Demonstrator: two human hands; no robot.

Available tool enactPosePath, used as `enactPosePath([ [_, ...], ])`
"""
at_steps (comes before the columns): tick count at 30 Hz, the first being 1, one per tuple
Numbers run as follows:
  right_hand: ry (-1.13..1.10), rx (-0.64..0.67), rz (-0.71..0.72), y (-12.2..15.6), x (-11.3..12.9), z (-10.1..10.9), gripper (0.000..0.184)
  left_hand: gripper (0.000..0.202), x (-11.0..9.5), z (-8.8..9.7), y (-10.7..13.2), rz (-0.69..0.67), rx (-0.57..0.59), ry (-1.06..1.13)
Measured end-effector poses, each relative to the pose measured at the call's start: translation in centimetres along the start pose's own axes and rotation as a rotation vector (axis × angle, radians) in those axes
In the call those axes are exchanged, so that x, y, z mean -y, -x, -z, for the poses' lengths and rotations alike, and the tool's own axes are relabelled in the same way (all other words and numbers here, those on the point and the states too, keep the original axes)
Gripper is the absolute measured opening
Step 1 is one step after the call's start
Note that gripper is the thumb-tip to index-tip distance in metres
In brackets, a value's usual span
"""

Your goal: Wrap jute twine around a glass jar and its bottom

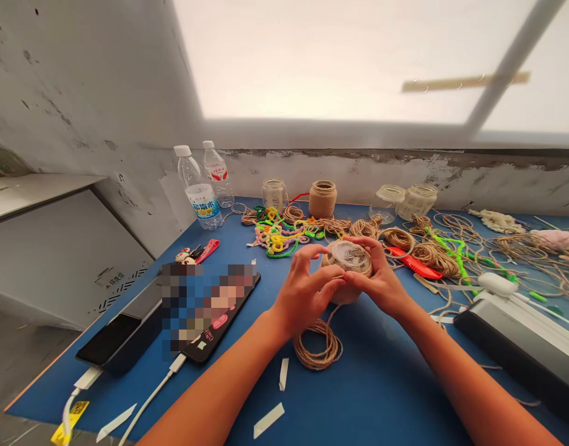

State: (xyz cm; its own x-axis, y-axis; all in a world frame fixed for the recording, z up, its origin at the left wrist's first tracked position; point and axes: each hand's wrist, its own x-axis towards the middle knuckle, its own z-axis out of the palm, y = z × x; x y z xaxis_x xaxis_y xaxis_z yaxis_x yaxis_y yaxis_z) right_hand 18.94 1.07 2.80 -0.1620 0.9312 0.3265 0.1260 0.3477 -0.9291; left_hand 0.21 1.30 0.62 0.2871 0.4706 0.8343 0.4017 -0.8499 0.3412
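Observation:
A glass jar (347, 255) wrapped in brown twine stands in front of me, its round clear glass face turned up. My left hand (307, 282) grips its left side, fingers curled, thumb at the near rim. From the right, my right hand (379, 279) wraps round the jar, its thumb meeting the left thumb at the twine edge. Whether a twine end is pinched between the thumbs is too small to tell. A strand runs down from the jar to a loose coil of twine (318, 347) on the blue table (368, 378).
Behind the jar lie colourful braided cords (284, 235), twine bundles (365, 228), a red cutter (414, 263) and a wrapped jar (322, 199). Clear jars (418, 201) and bottles (200, 192) stand farther back. A phone (219, 316) lies left, a dark-and-white device (511, 347) right.

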Motion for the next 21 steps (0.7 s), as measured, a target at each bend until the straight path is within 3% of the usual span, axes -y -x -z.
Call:
enactPosePath([
  [6,-0.009,0.051,-0.028,-0.4,0.5,0.5,0.060,0.015,0.3,0.1,0.4,-0.054,-0.023,0.052],
  [21,0.221,0.442,-0.202,-4.1,3.9,4.6,0.074,0.020,0.2,0.0,-0.4,-0.123,-0.028,-0.008],
])
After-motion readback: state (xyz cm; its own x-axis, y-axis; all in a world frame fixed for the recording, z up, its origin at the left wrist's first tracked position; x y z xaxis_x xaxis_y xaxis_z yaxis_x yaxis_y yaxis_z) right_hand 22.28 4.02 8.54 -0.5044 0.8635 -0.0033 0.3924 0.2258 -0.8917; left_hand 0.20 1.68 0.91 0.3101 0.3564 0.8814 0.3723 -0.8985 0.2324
